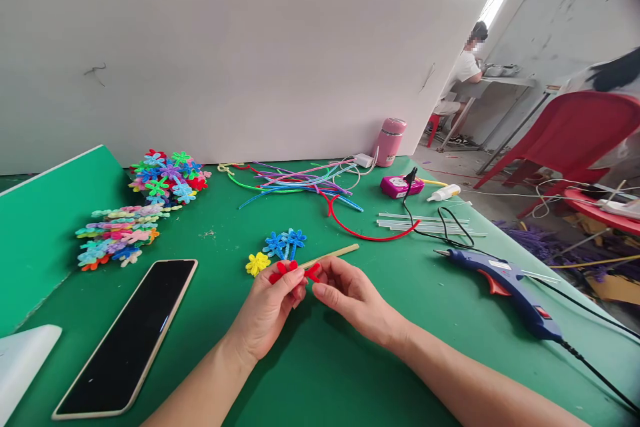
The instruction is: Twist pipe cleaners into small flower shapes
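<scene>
A red fuzzy piece [313, 272] with looped petals lies between my two hands near the middle of the green table. My left hand [275, 303] pinches its left part between thumb and fingers. At the piece's right end, my right hand [353, 297] has its thumb and fingertips closed on it. Just beyond my hands are a yellow fuzzy flower [258, 264], blue fuzzy flowers [285, 243] and a thin pale stick [337, 254].
A phone [127, 340] and heaped fuzzy flowers [167, 178] are left. Coloured stems [300, 178] lie behind; a pink bottle [390, 141] stands by the white board [225, 73]. Right are glue sticks [425, 223] and a corded glue gun [510, 290]. A person [463, 73] sits far off.
</scene>
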### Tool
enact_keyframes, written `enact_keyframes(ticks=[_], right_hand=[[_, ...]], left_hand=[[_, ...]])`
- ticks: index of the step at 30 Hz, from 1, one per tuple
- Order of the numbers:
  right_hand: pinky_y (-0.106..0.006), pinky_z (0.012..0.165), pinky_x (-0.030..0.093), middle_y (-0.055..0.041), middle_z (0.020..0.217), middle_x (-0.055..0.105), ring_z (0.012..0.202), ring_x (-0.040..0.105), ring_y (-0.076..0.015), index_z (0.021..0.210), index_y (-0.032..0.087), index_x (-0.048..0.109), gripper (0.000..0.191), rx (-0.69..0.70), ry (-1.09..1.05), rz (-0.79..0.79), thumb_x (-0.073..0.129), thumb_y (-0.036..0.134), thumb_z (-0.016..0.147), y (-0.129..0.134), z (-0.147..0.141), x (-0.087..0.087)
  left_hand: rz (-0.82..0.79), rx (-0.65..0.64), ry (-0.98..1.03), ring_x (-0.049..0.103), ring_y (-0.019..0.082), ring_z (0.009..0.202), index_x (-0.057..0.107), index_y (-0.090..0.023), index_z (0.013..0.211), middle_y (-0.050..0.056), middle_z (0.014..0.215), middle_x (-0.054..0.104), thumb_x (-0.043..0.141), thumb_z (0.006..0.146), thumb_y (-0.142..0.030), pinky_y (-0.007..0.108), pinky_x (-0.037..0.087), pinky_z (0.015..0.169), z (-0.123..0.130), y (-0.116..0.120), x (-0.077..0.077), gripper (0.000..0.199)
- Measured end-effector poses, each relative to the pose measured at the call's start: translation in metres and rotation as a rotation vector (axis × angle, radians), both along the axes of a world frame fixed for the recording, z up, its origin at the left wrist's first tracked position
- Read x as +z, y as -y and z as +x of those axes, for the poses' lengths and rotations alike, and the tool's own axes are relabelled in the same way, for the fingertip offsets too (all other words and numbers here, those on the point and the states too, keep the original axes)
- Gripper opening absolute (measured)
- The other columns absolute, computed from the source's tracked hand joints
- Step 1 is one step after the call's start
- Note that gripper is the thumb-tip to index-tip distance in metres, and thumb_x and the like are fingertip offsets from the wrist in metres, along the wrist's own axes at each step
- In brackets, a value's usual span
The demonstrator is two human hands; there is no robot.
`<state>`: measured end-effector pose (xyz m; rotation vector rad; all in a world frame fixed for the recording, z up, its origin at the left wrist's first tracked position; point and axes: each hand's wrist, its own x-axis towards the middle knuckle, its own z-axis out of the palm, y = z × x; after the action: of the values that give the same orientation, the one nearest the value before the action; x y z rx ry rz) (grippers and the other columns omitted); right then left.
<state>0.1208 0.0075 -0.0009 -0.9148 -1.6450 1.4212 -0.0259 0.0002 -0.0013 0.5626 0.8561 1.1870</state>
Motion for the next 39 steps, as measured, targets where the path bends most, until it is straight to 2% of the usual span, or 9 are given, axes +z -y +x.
enact_keyframes(ticks=[4,7,10,15,21,24,26,31,39], right_hand=[[-0.024,0.057,0.041,-0.0033,0.089,0.051,0.061,0.044,-0.01,0.108,0.02,0.046,0.039,-0.152,0.267,0.406,0.057,0.019,0.071,0.0,0.004,-0.006],[-0.024,0.057,0.043,-0.0049,0.088,0.053,0.068,0.049,-0.0127,0.108,0.02,0.047,0.034,-0.221,0.378,0.67,0.054,0.017,0.074,-0.002,0.006,-0.008],[-0.025,0.06,0.045,-0.0064,0.086,0.055,0.072,0.053,-0.0146,0.103,0.019,0.051,0.024,-0.252,0.46,0.842,0.051,0.022,0.08,-0.005,0.009,-0.006],[-0.027,0.061,0.043,-0.0057,0.078,0.057,0.068,0.051,-0.015,0.09,0.019,0.059,0.015,-0.237,0.572,0.985,0.049,0.027,0.083,-0.007,0.011,-0.003],[-0.027,0.059,0.038,-0.0045,0.068,0.054,0.062,0.045,-0.0146,0.076,0.017,0.059,0.018,-0.204,0.585,0.979,0.046,0.026,0.084,-0.007,0.01,-0.002],[-0.026,0.056,0.035,-0.0032,0.064,0.049,0.06,0.042,-0.0137,0.069,0.017,0.056,0.021,-0.165,0.538,0.894,0.043,0.023,0.084,-0.005,0.009,0.0],[-0.025,0.054,0.034,-0.0017,0.063,0.046,0.058,0.04,-0.0125,0.066,0.017,0.054,0.022,-0.137,0.476,0.76,0.042,0.022,0.083,-0.002,0.008,0.001],[-0.023,0.051,0.029,0.0016,0.057,0.042,0.055,0.038,-0.0104,0.057,0.017,0.048,0.024,-0.084,0.23,0.219,0.045,0.026,0.079,-0.001,0.004,0.003],[-0.021,0.044,0.012,0.0065,0.049,0.032,0.045,0.018,-0.0053,0.051,0.016,0.043,0.019,-0.068,-0.31,-0.636,0.053,0.027,0.062,-0.002,-0.004,0.0]], left_hand=[[-0.002,0.036,0.007,0.043,0.005,0.046,0.057,-0.015,0.057,-0.004,0.048,0.053,0.067,0.063,-0.015,0.018,0.035,0.048,-0.001,-0.001,0.001,0.012],[-0.014,0.019,0.017,0.043,0.005,0.046,0.056,-0.015,0.056,-0.003,0.047,0.053,0.066,0.065,-0.015,0.019,0.036,0.049,0.0,0.0,0.0,0.013],[-0.038,-0.009,0.038,0.043,0.005,0.046,0.057,-0.014,0.058,-0.003,0.049,0.053,0.066,0.065,-0.014,0.019,0.037,0.05,0.001,0.0,-0.001,0.012],[-0.045,-0.05,0.056,0.042,0.005,0.045,0.058,-0.014,0.059,-0.004,0.048,0.053,0.067,0.065,-0.015,0.019,0.036,0.049,0.002,0.002,0.0,0.011],[-0.044,-0.046,0.045,0.044,0.005,0.048,0.06,-0.015,0.061,-0.005,0.05,0.052,0.069,0.063,-0.015,0.019,0.036,0.051,0.002,0.003,0.0,0.009],[-0.023,-0.057,0.016,0.044,0.005,0.05,0.06,-0.016,0.062,-0.005,0.053,0.052,0.069,0.063,-0.017,0.019,0.036,0.052,0.002,0.004,-0.001,0.009],[0.002,-0.061,-0.017,0.044,0.006,0.052,0.059,-0.016,0.061,-0.005,0.054,0.052,0.069,0.063,-0.018,0.02,0.036,0.053,0.002,0.004,-0.002,0.01],[0.108,-0.07,-0.194,0.042,0.008,0.056,0.056,-0.016,0.057,-0.005,0.054,0.048,0.065,0.067,-0.023,0.02,0.035,0.056,0.003,0.005,-0.001,0.016],[0.22,-0.071,-0.429,0.04,0.01,0.058,0.056,-0.016,0.058,-0.003,0.056,0.046,0.062,0.07,-0.031,0.021,0.033,0.055,0.004,0.007,0.002,0.02]])
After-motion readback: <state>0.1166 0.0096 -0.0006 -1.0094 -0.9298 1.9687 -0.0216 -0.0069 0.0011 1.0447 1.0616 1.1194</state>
